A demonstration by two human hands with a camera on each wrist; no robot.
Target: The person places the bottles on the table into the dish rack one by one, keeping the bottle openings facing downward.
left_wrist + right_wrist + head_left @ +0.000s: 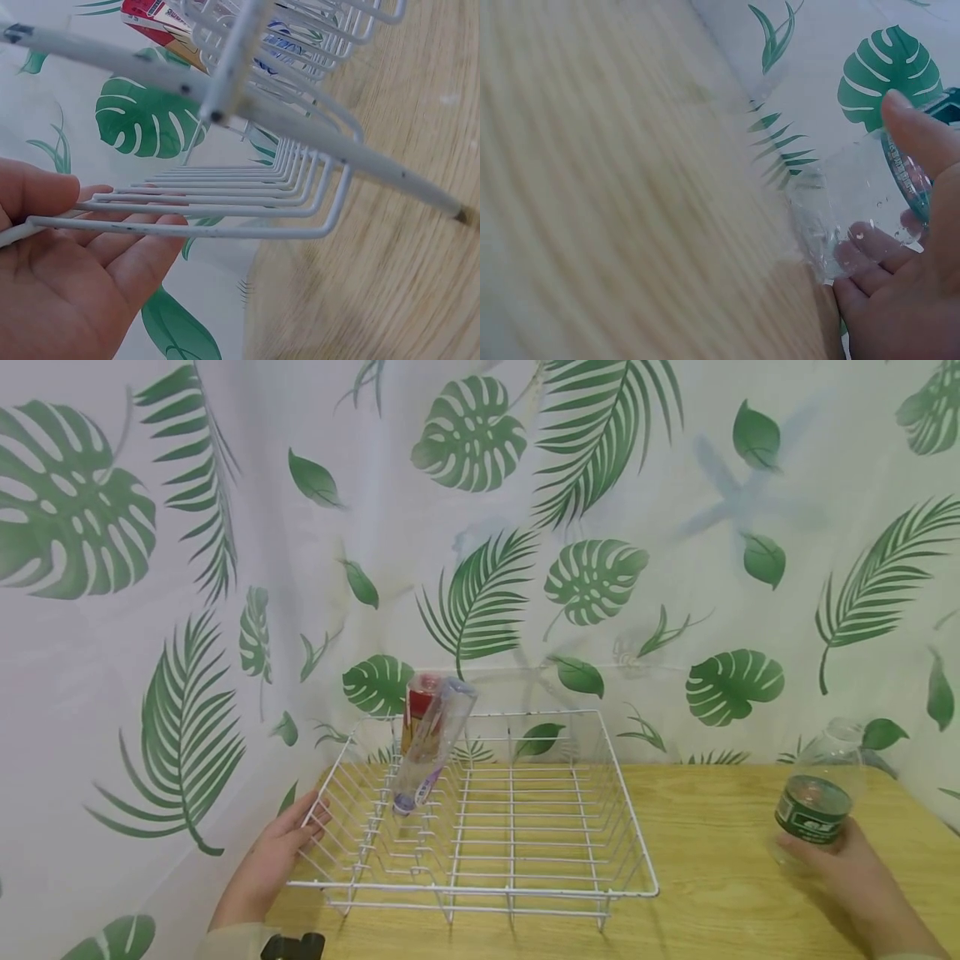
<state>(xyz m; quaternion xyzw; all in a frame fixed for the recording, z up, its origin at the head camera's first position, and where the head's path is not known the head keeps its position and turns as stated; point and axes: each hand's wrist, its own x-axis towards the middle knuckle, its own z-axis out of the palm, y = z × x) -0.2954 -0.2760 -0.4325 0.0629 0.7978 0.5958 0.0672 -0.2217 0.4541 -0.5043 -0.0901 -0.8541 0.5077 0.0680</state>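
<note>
Wire rack [472, 888], pinched in the left grip [277, 843], bears two containers [432, 743], while right grip [836, 856] clasps jar [816, 806]

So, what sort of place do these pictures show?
Perhaps a screened-off work corner, though the room itself cannot be told: leaf-patterned sheeting hangs behind a wood-grain table with a white wire rack on it.

Left hand [288, 837] gripping, thumb [41, 191] opposite fingers [146, 261]; right hand [843, 856] well apart, also gripping.
</note>
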